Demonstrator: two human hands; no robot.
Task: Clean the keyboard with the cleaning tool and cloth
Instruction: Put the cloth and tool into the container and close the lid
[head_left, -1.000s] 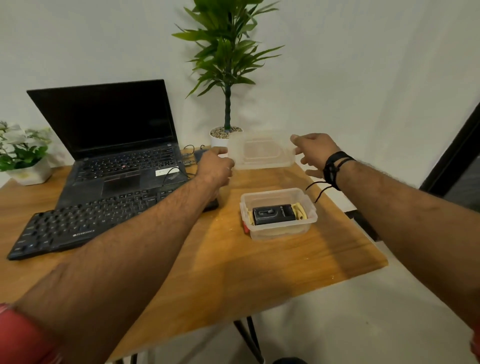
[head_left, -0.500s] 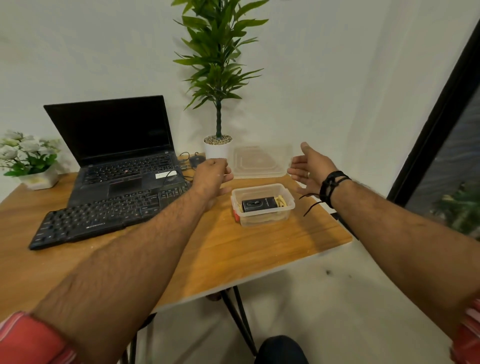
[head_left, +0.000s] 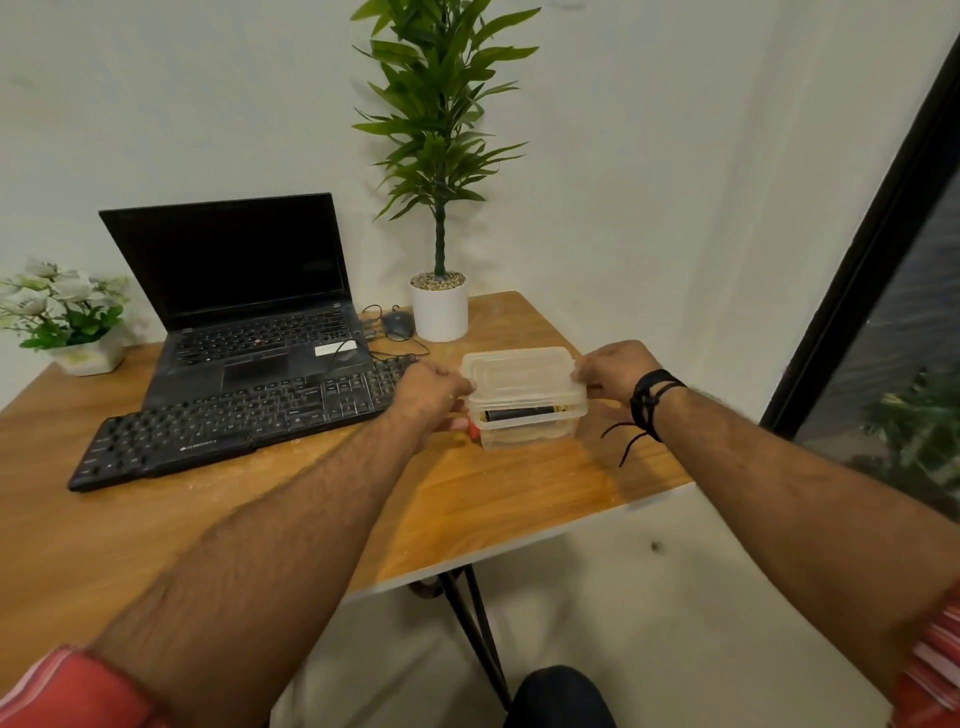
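Both hands grip a clear plastic container (head_left: 524, 410) on the tabletop (head_left: 519, 499): left hand (head_left: 431, 397) curled round its left end, right hand (head_left: 615, 369) pinching the lid's (head_left: 519, 370) right edge. Inside lies a black cleaning tool (head_left: 519, 414). Left of it sits the black keyboard (head_left: 234, 426).

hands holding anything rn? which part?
Both grip the clear plastic lidded container: left hand at its left end, right hand at the right end, near the lid rim.
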